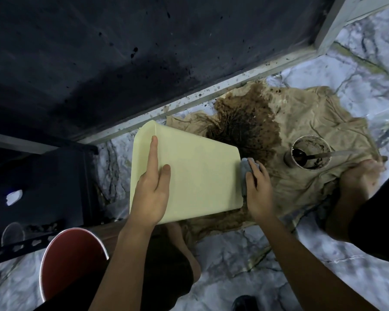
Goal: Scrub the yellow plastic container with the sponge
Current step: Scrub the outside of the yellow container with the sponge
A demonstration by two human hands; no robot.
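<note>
Smooth matt plastic container (195, 176); wrinkled stained cloth (301, 122).

stained cloth (301, 122), dirty cup (310, 153)

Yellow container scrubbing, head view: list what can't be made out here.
- Yellow container: its inside and opening face away; dirt unseen.
- Sponge: mostly covered by the right hand and the container's base edge.
- Left hand: palm contact hidden beneath it.
- Cup: dark contents unidentifiable.
</note>
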